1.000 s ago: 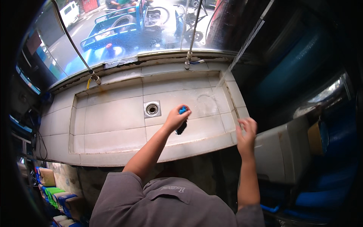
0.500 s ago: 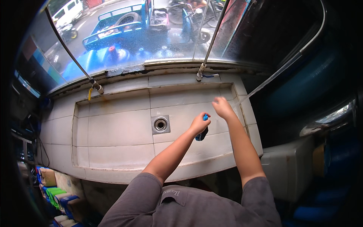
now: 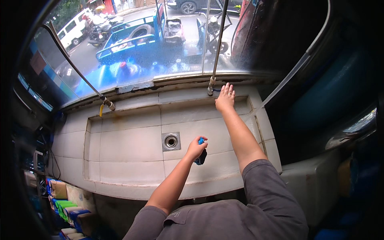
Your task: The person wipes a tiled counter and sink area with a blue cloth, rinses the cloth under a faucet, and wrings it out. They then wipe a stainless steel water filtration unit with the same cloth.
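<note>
My left hand (image 3: 195,148) is closed around a crumpled blue-and-black cloth (image 3: 201,158) over the right half of the tiled basin (image 3: 128,141). Part of the cloth pokes out above my fingers and the dark rest hangs below them. At the basin's far edge, my right hand (image 3: 226,98) reaches out with its fingers extended. Just left of it stands a metal tap valve (image 3: 211,86), whose blue lever is partly hidden; whether my fingers touch the lever I cannot tell. The square metal drain (image 3: 171,141) lies left of the cloth.
Another valve with a yellow lever (image 3: 101,110) sits at the far left rim. A clear hose (image 3: 280,86) slants down to the basin's right side. A window stands behind, with a blue cargo vehicle (image 3: 132,44) outside. Several coloured jugs (image 3: 66,208) stand low at the left.
My right hand has gone from above the basin to the blue-lever valve, its fingers now stretched out. My left hand still holds the cloth, now nearer my body. The view has shifted slightly.
</note>
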The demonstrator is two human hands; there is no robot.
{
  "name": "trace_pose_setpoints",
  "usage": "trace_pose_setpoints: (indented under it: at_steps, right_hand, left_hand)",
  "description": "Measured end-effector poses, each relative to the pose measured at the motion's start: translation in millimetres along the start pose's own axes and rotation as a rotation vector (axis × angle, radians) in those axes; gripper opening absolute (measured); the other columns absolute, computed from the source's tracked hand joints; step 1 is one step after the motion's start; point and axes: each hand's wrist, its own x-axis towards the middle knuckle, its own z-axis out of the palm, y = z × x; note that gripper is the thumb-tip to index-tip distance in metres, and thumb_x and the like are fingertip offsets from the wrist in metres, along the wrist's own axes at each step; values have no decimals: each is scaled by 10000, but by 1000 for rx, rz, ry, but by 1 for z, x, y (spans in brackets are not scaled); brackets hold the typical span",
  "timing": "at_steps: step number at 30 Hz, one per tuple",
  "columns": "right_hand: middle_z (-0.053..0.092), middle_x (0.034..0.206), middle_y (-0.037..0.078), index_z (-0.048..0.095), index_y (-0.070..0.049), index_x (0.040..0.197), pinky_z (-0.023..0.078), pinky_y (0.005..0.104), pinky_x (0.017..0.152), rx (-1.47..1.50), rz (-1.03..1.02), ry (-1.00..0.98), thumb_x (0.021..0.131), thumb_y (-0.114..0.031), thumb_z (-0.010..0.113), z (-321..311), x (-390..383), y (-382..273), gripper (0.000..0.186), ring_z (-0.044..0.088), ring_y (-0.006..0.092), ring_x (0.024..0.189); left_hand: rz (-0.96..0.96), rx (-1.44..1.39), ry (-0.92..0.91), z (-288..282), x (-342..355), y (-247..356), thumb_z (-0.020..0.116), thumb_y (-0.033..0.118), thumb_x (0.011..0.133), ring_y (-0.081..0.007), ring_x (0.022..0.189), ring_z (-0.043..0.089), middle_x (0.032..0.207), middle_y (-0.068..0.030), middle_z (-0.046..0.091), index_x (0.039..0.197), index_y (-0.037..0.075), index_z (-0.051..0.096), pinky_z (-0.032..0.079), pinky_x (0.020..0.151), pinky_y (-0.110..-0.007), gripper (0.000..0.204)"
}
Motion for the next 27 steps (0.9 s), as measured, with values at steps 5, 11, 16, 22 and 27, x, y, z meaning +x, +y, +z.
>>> trace_pose_setpoints:
  at_steps: [5, 11, 16, 22, 27]
  right_hand:
    - [-13, 1584, 178, 91, -5, 1502, 70, 438, 1177, 32, -13, -61, 892, -373, 586, -2, 3, 5, 868, -4, 339, 1466]
    - [18, 1577, 198, 108, 6, 1496, 107, 443, 1174, 56, -18, -39, 870, -412, 611, 3, 2, 9, 905, 45, 341, 1463]
    - [-14, 1580, 187, 78, -10, 1503, 88, 446, 1175, 140, 23, -78, 860, -431, 624, 2, 2, 5, 942, 17, 341, 1464]
    - [306, 1480, 254, 402, -31, 1404, 246, 469, 1124, 846, -49, 138, 829, -406, 671, -15, -39, 27, 737, 288, 343, 1390]
    - [601, 762, 51, 614, -49, 980, 443, 249, 436, 1619, 113, -255, 903, -126, 489, -43, -98, 106, 166, 542, 116, 529]
  left_hand:
    - [64, -16, -6, 10, -4, 20, 655, 143, 816, -112, 772, 572, 848, -21, 587, 1066, 68, 609, 469, 699, -267, 265]
    - [67, -8, 13, 9, -7, 31, 655, 139, 816, -114, 777, 570, 851, -21, 587, 1068, 63, 613, 466, 709, -265, 267]
    - [78, -9, 23, 8, -6, 29, 658, 145, 808, -116, 768, 567, 844, -21, 585, 1065, 64, 613, 464, 700, -267, 273]
    - [49, 1, 37, 27, 22, 21, 664, 176, 764, -139, 753, 558, 844, -45, 583, 1106, 75, 578, 465, 678, -283, 367]
    - [61, 65, 18, 85, 74, 24, 671, 189, 760, -190, 828, 562, 947, -100, 577, 1181, 75, 542, 479, 740, -318, 454]
